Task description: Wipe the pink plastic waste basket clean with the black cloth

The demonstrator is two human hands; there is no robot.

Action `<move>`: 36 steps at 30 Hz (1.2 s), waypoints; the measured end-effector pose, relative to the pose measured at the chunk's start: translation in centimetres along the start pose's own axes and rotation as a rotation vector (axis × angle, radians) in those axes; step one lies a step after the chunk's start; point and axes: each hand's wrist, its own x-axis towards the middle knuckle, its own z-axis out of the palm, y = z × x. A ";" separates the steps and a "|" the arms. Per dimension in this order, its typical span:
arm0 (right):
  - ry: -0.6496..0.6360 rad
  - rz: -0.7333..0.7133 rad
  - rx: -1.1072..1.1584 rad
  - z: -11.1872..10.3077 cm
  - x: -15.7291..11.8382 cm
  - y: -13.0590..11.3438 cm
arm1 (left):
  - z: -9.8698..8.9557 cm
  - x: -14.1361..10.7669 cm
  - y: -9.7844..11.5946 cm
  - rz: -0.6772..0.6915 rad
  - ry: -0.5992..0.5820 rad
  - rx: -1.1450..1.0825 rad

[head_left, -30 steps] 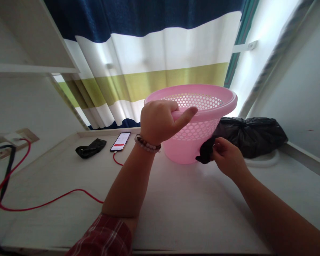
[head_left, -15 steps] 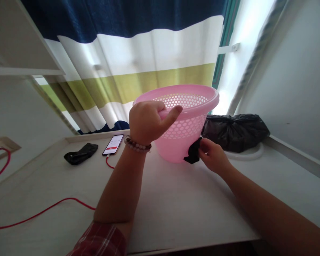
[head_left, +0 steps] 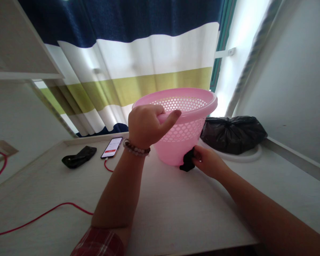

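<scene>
A pink plastic basket with a perforated upper wall stands tilted on the white table. My left hand grips its near rim, thumb over the outside and the other fingers partly hidden inside. Low on the basket's right side, my right hand pinches a black cloth against or close to the outer wall. Whether the cloth touches the wall cannot be made out.
Behind on the right, a full black plastic bag lies over a white ring. To the left are a folded black item, a phone and a red cable. A striped curtain hangs behind.
My right hand has moved slightly left and down with the black cloth, along the basket's lower wall. My left hand keeps its hold on the rim. The view has shifted a little.
</scene>
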 end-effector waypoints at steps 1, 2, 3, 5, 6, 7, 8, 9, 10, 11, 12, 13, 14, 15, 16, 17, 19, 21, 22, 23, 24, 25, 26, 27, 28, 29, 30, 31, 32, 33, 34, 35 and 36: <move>-0.036 0.022 -0.024 0.2 0.1 0.3 | 0.0 0.0 0.0 0.001 0.000 0.004; -0.064 0.039 -0.046 0.3 0.1 0.5 | 0.0 0.0 0.0 0.002 -0.003 0.005; -0.082 0.048 -0.067 0.4 0.1 0.7 | 0.0 0.0 0.1 0.002 -0.006 0.005; -0.085 0.036 -0.086 0.4 0.1 0.8 | -0.1 0.0 0.1 0.000 -0.010 0.002; -0.068 0.018 -0.080 0.3 0.0 0.7 | -0.1 0.0 0.1 -0.001 -0.010 0.003; -0.038 -0.004 -0.063 0.1 -0.1 0.6 | -0.1 0.0 0.1 -0.003 -0.009 0.004; 0.006 -0.031 -0.037 -0.1 -0.2 0.3 | -0.1 0.1 0.0 -0.006 -0.006 0.005; 0.061 -0.060 -0.004 -0.4 -0.3 0.0 | -0.1 0.1 0.0 -0.008 -0.004 0.006; 0.124 -0.090 0.027 -0.6 -0.4 -0.3 | 0.0 0.1 -0.1 -0.008 -0.005 0.005; 0.194 -0.122 0.050 -0.9 -0.5 -0.7 | 0.0 0.1 -0.1 -0.005 -0.006 0.001; 0.264 -0.156 0.065 -1.1 -0.7 -1.0 | 0.0 0.1 -0.1 0.001 -0.008 -0.005; 0.327 -0.190 0.073 -1.2 -0.8 -1.3 | 0.0 0.1 0.0 0.009 -0.011 -0.012; 0.375 -0.220 0.074 -1.3 -0.9 -1.6 | 0.0 0.1 0.0 0.017 -0.013 -0.018; 0.406 -0.240 0.069 -1.3 -1.0 -1.8 | 0.0 0.0 0.0 0.024 -0.017 -0.023; 0.419 -0.248 0.058 -1.3 -1.1 -2.0 | 0.0 0.0 0.1 0.027 -0.018 -0.025; 0.411 -0.239 0.042 -1.3 -1.1 -2.1 | 0.0 0.0 0.1 0.026 -0.017 -0.025; 0.344 -0.175 -0.008 -1.1 -1.1 -2.2 | 0.0 0.0 0.0 0.018 -0.010 -0.030; 0.242 -0.075 -0.073 -0.8 -0.9 -1.9 | 0.1 0.0 -0.1 0.008 0.000 -0.044; 0.182 -0.028 -0.109 -0.7 -0.8 -1.7 | 0.2 0.0 -0.2 0.003 0.002 -0.051; 0.118 0.016 -0.147 -0.5 -0.7 -1.4 | 0.2 0.1 -0.2 -0.002 0.000 -0.055; 0.049 0.057 -0.188 -0.3 -0.6 -1.1 | 0.2 0.1 -0.3 -0.008 -0.002 -0.056; -0.019 0.097 -0.231 0.0 -0.4 -0.7 | 0.2 0.1 -0.3 -0.010 -0.006 -0.055; -0.086 0.132 -0.271 0.2 -0.3 -0.3 | 0.2 0.1 -0.3 -0.008 -0.010 -0.054; -0.143 0.160 -0.306 0.3 -0.2 0.0 | 0.1 0.1 -0.2 -0.003 -0.012 -0.055; -0.184 0.181 -0.332 0.5 -0.1 0.4 | 0.1 0.1 -0.1 0.004 -0.014 -0.056; -0.207 0.189 -0.348 0.6 0.0 0.6 | 0.0 0.1 -0.1 0.013 -0.017 -0.056; -0.214 0.184 -0.357 0.6 0.0 0.8 | 0.0 0.1 0.0 0.018 -0.020 -0.055; -0.210 0.171 -0.358 0.6 0.0 0.9 | 0.0 0.1 -0.1 0.020 -0.022 -0.051; -0.196 0.153 -0.356 0.6 0.0 0.9 | 0.0 0.1 -0.1 0.015 -0.024 -0.047; -0.173 0.136 -0.351 0.5 0.0 0.9 | 0.0 0.1 -0.2 0.007 -0.025 -0.042; -0.146 0.119 -0.341 0.4 -0.1 0.7 | 0.1 0.1 -0.3 -0.003 -0.026 -0.040; -0.114 0.098 -0.323 0.2 -0.1 0.5 | 0.1 0.1 -0.5 -0.013 -0.026 -0.040; -0.076 0.072 -0.295 0.0 -0.2 0.2 | 0.1 0.1 -0.5 -0.020 -0.027 -0.040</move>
